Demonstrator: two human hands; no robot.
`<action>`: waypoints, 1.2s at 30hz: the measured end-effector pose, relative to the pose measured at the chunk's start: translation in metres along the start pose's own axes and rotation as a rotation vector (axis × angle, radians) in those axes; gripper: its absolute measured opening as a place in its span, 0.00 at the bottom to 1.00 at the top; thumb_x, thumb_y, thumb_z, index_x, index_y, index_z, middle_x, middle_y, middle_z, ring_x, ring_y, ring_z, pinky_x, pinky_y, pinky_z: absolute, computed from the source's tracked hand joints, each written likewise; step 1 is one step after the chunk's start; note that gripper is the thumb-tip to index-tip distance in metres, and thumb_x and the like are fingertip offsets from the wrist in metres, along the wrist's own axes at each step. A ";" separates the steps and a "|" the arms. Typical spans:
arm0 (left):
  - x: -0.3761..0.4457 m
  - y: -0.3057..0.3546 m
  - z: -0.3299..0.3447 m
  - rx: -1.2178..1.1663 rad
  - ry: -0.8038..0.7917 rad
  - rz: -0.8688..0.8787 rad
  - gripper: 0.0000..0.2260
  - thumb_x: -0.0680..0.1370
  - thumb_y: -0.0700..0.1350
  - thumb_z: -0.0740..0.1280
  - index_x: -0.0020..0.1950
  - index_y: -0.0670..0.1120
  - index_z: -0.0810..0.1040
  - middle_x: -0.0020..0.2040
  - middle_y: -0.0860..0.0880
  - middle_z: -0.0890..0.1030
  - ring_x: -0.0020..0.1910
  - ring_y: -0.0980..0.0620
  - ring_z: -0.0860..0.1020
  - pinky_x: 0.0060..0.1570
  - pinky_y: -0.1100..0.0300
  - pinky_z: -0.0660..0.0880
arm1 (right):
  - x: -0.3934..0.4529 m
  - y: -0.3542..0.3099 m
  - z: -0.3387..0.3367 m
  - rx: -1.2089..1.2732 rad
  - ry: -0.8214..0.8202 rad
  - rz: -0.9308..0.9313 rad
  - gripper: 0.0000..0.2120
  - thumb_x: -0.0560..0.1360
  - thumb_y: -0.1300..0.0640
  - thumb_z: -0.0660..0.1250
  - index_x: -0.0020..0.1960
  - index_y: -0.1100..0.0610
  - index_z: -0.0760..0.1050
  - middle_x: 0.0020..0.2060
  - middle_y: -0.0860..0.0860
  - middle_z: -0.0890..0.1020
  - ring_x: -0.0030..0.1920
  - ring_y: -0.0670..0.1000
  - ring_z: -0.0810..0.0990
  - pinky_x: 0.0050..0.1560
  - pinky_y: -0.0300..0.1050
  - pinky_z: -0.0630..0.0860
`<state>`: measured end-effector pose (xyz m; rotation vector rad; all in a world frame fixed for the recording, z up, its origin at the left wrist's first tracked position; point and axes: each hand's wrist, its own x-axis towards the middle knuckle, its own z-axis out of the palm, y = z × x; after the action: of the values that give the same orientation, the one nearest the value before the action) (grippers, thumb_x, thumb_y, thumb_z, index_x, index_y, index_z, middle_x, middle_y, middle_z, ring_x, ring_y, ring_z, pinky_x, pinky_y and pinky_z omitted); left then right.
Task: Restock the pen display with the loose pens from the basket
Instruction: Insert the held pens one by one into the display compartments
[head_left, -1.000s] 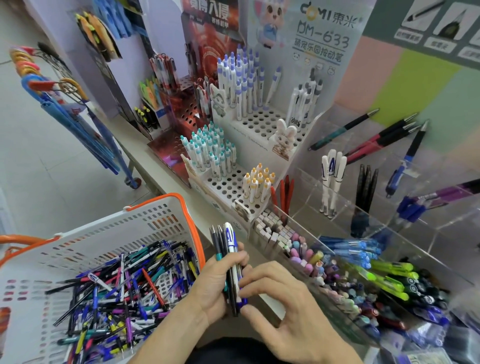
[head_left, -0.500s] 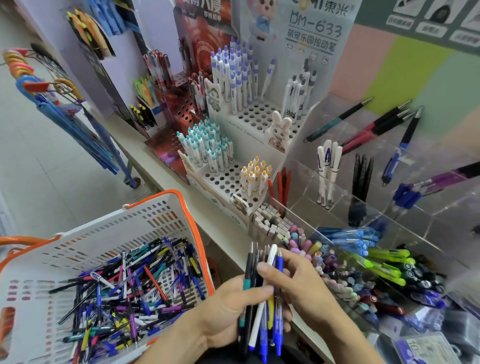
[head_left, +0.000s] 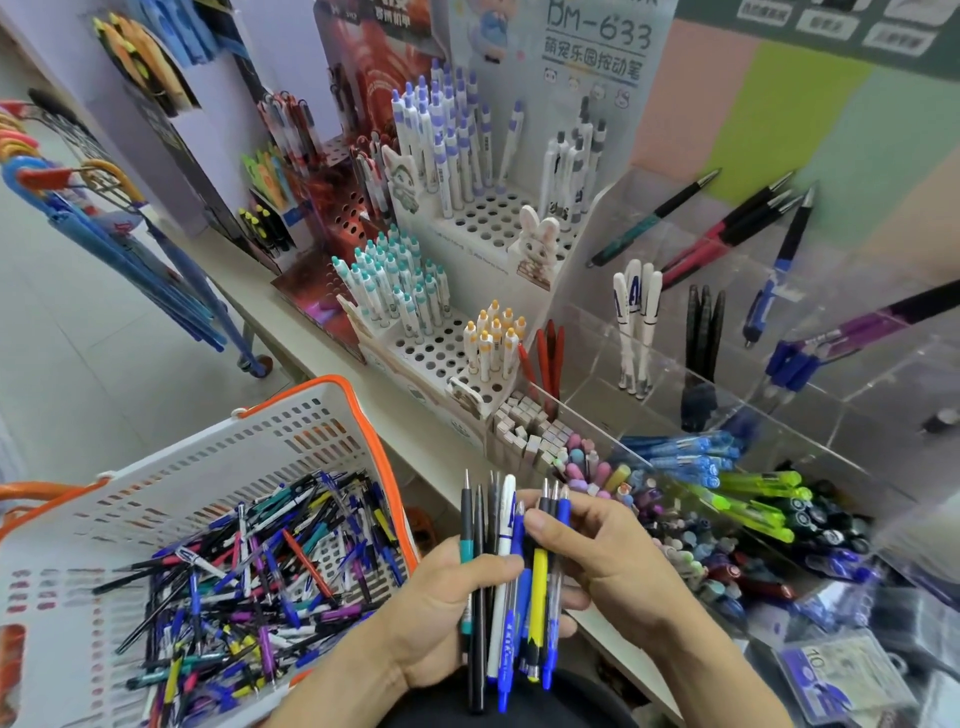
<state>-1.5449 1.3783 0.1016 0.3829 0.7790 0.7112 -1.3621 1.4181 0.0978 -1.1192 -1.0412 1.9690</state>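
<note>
Both hands, left hand (head_left: 447, 608) & right hand (head_left: 597, 556), grip pen bunch (head_left: 511, 582), probably.

We see bundle of pens (head_left: 511, 577) now fanned wider in left hand (head_left: 447, 613), tips up; right hand (head_left: 592, 551) moves from gripping low to pinching blue and yellow pens at top.

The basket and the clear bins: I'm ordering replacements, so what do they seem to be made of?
The basket looks like white moulded plastic with a matte finish: slotted walls, orange rim. The clear bins look like glossy acrylic, possibly another clear plastic: see-through walls with bright edges and reflections.
</note>
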 end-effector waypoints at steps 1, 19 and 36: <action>0.000 0.000 0.000 0.005 0.014 0.007 0.15 0.76 0.39 0.69 0.62 0.47 0.82 0.59 0.26 0.78 0.56 0.27 0.79 0.59 0.34 0.75 | -0.001 -0.001 0.000 -0.014 -0.008 -0.005 0.13 0.78 0.60 0.69 0.59 0.67 0.82 0.43 0.60 0.85 0.33 0.45 0.82 0.30 0.31 0.74; 0.006 -0.001 0.001 0.231 0.060 0.055 0.20 0.77 0.37 0.69 0.69 0.43 0.75 0.57 0.33 0.82 0.54 0.37 0.83 0.52 0.48 0.81 | 0.004 0.000 -0.018 -0.253 -0.045 -0.013 0.08 0.74 0.51 0.77 0.45 0.56 0.86 0.35 0.56 0.81 0.34 0.52 0.71 0.32 0.40 0.68; 0.018 0.003 -0.008 0.168 0.116 0.031 0.14 0.79 0.35 0.69 0.64 0.42 0.80 0.59 0.30 0.79 0.60 0.28 0.78 0.59 0.37 0.77 | 0.014 -0.006 -0.020 -0.326 0.038 -0.003 0.12 0.77 0.69 0.68 0.44 0.55 0.85 0.35 0.57 0.83 0.33 0.51 0.77 0.36 0.46 0.73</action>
<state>-1.5433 1.3931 0.0887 0.5099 0.9480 0.7038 -1.3497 1.4387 0.0917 -1.3180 -1.3762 1.8099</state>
